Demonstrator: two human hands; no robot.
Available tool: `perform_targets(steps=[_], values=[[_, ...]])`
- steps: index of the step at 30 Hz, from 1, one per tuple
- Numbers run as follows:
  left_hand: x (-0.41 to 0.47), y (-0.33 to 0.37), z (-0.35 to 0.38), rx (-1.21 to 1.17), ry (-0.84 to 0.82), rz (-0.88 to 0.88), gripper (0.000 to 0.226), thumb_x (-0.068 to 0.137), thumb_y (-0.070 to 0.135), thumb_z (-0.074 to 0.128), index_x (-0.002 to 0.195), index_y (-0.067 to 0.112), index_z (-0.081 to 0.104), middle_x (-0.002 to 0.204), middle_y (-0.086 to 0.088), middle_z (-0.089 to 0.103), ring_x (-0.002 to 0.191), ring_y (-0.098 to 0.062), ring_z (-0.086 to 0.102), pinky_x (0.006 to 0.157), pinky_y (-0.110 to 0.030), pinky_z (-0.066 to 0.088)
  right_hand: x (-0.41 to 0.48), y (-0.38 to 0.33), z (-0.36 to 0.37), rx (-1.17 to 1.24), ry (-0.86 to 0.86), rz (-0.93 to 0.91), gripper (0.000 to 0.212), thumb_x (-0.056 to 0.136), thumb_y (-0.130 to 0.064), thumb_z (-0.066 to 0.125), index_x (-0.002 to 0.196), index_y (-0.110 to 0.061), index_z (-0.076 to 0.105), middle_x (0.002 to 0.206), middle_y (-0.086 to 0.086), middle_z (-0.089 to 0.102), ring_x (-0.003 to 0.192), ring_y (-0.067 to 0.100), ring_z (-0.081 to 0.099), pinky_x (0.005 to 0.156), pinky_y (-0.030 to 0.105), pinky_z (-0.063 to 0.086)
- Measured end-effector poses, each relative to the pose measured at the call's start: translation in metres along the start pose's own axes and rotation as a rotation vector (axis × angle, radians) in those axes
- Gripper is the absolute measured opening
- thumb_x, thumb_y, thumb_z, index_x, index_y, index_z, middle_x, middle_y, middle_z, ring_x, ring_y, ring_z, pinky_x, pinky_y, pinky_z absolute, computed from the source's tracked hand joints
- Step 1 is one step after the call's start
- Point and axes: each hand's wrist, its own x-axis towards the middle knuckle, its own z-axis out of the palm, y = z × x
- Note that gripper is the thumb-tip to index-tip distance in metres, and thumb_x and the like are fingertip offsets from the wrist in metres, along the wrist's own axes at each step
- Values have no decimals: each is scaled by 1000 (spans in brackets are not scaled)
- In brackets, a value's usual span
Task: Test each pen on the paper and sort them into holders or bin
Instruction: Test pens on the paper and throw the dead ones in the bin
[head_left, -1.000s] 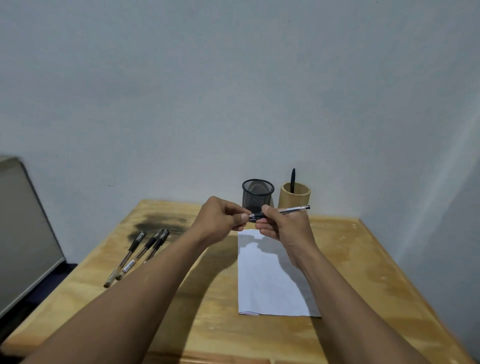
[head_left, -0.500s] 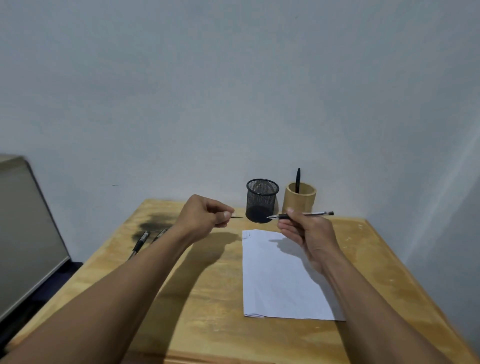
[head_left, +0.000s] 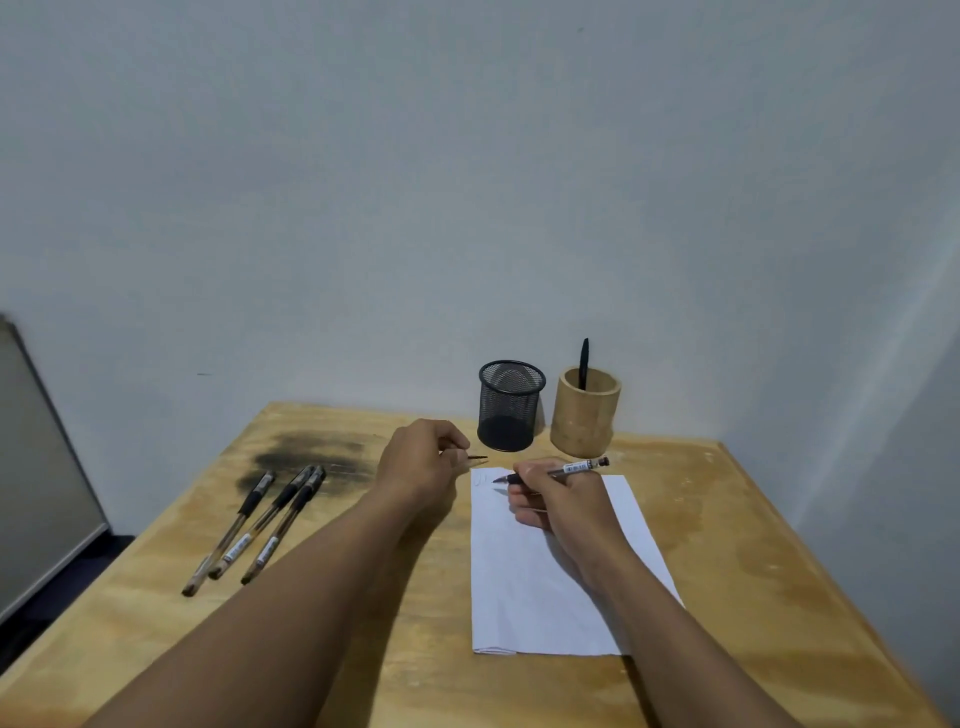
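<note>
**Pen tip at the paper's far edge**

Bare wooden table (head_left: 727, 519) lies open right of the paper (head_left: 524, 597); three pens (head_left: 260, 525) lie left. The right hand (head_left: 561, 499) grips a pen (head_left: 550, 473), tip at the sheet's far-left corner. The left hand (head_left: 421, 462), just beside, pinches the pen cap (head_left: 477, 458).

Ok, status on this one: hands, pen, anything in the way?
Right hand gripping pen, tip at paper. Left hand pinching cap. Three pens waiting. Nothing in the way.

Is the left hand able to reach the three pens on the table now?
Probably yes: the three pens lie beside the left hand with nothing between, but its grip already holds a pen cap.
</note>
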Motion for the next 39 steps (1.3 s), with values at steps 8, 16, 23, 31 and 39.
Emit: perform_targets(steps=[8,16,23,31,39], values=[[5,3,12,113,-3,-13,11,89,39,69,96,36,77,104,8,75,106,-21,60,95,-41,45,4,2,-4,-102,4,-9,16,98,-14,65,101,-1,73,82,17,73,73,21,67,61,28,57],[-43,-12,-4,175,20,155,37,94,50,49,118,32,71,120,8,72,114,-24,59,90,-42,50,5,3,0,-228,60,-30,14,97,-19,66,98,-7,75,87,12,78,75,15,70,65,29,60],[-76,-14,-9,386,-170,214,53,88,70,43,136,51,51,153,0,46,145,-23,32,116,-46,25,11,-5,14,-371,83,-121,14,91,-15,70,90,-1,71,70,11,67,61,19,62,54,33,54],[-79,-18,-5,415,-175,183,59,91,70,34,144,47,41,159,5,36,150,-22,20,120,-55,12,20,17,16,-433,58,-141,17,91,-20,68,75,-12,64,66,12,70,59,22,65,56,35,51],[-78,-17,-2,499,-227,138,62,91,72,22,150,51,24,165,4,20,153,-29,5,119,-63,0,18,19,16,-581,37,-205,15,89,-28,71,76,-19,70,71,2,74,74,22,74,74,53,63]])
